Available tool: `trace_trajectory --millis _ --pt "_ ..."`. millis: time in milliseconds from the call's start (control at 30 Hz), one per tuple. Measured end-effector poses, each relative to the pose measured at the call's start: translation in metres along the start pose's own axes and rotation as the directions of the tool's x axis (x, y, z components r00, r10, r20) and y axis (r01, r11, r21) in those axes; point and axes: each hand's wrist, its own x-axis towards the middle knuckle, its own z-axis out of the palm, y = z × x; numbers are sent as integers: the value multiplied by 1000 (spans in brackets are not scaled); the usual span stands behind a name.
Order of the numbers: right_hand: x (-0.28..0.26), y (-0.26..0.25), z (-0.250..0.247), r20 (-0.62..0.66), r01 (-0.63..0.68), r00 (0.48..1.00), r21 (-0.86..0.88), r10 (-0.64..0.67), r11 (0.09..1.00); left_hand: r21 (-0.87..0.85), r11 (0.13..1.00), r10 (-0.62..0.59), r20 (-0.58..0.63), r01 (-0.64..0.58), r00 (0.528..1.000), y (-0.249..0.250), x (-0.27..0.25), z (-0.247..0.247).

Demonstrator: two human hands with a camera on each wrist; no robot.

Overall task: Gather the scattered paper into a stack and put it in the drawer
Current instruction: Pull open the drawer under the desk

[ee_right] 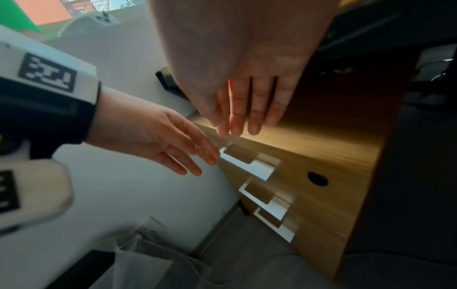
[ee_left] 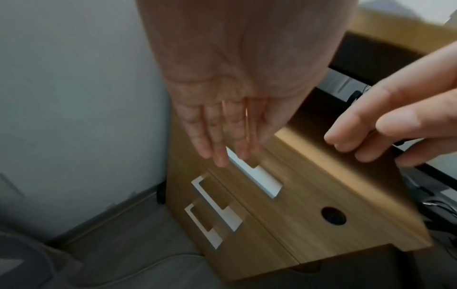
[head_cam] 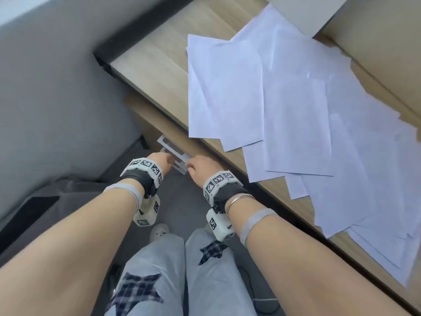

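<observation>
Several white paper sheets [head_cam: 296, 110] lie scattered and overlapping on the wooden desk [head_cam: 159, 65]; some hang over its front edge. Below the desk stands a wooden drawer unit [ee_left: 309, 205] with three white handles, and its drawers look closed. My left hand [ee_left: 222, 154] reaches with straight fingers to the top drawer handle [ee_left: 257, 178], fingertips at its left end. My right hand [ee_right: 237, 129] hovers with straight fingers over the unit's top front edge, holding nothing. The head view shows the left hand [head_cam: 163, 159] and the right hand [head_cam: 198, 165] close together at the handles [head_cam: 173, 153].
A grey wall [head_cam: 57, 87] runs along the left of the unit. A pale box [head_cam: 303, 12] stands at the back of the desk. A dark seat [head_cam: 34, 206] is at lower left. Cables [ee_left: 435, 205] hang under the desk, and a bag-lined bin [ee_right: 148, 264] stands by the wall.
</observation>
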Motion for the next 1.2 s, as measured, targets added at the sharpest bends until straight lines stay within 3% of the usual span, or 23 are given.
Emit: trace_trajectory --millis 433,633,833,1033,1200 --pt "24 29 28 -112 -80 990 104 91 991 -123 992 -9 38 13 999 -3 63 31" --pt "26 29 27 -100 -94 989 127 107 987 -303 950 -102 -74 76 992 -8 62 39" --pt "25 29 26 -69 -89 993 76 94 993 -555 805 -355 -168 209 920 -9 47 39" --pt "24 28 28 -74 -96 992 40 98 995 -659 665 -541 -101 351 835 -18 32 38" --pt "22 27 31 -67 -110 992 4 110 994 -669 595 -621 -32 444 783 -25 20 46"
